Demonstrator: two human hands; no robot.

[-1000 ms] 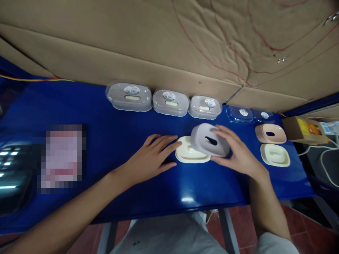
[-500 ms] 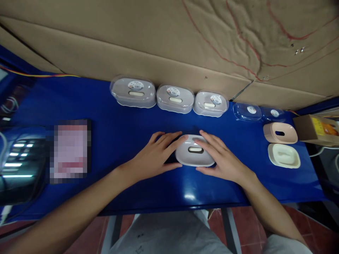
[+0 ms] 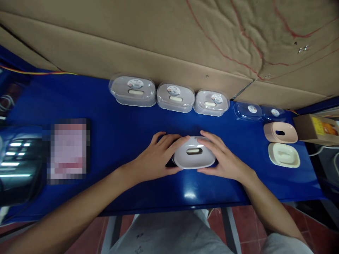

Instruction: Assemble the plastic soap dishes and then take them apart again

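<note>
A grey oval soap dish (image 3: 182, 160) with a slot and a pale piece showing through it sits near the front middle of the table. My left hand (image 3: 164, 155) curves around its left end, thumb at the near side and fingers at the far rim. Round the right end, my right hand (image 3: 221, 155) has its fingers over the far rim and its thumb near the front edge. The dish is held between both hands. Its underside is hidden.
Three grey dishes under clear lids (image 3: 136, 90) line the back of the blue table (image 3: 119, 130). Two loose clear lids (image 3: 247, 111), a pink slotted part (image 3: 291, 132), a cream tray (image 3: 292, 160) and a cardboard box (image 3: 304, 128) are at right. A blurred-out panel (image 3: 69, 151) lies left.
The dish has shifted very slightly left and toward me, its near edge now lower between my hands. Both hands keep nearly the same pose.
</note>
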